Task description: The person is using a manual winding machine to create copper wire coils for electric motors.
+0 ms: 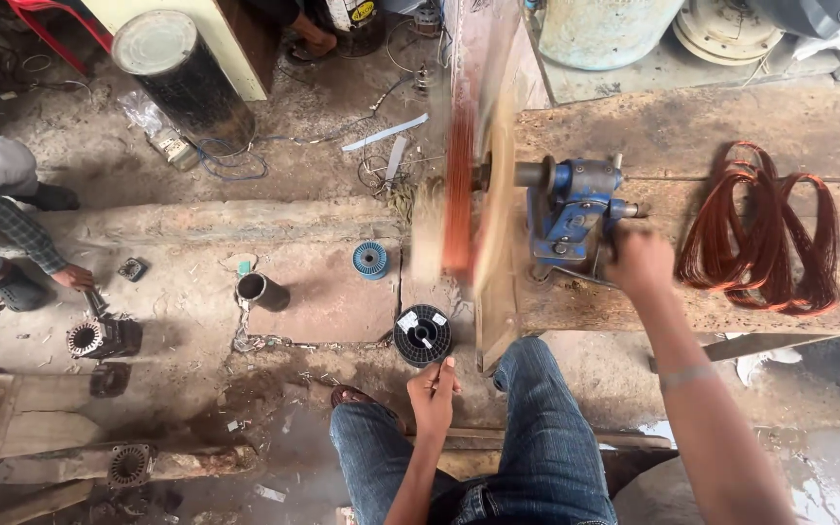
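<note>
black spool (pixel 423 334) | floor, near left knee | small white labels on top face

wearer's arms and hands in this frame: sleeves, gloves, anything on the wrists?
Both arms are bare from the hands to the bottom edge of the frame, with no sleeves showing. The left hand and right hand wear no gloves, and the fingers are uncovered. A thin pale band circles the right forearm. No rings can be made out. Blue jeans cover the legs below.
</note>
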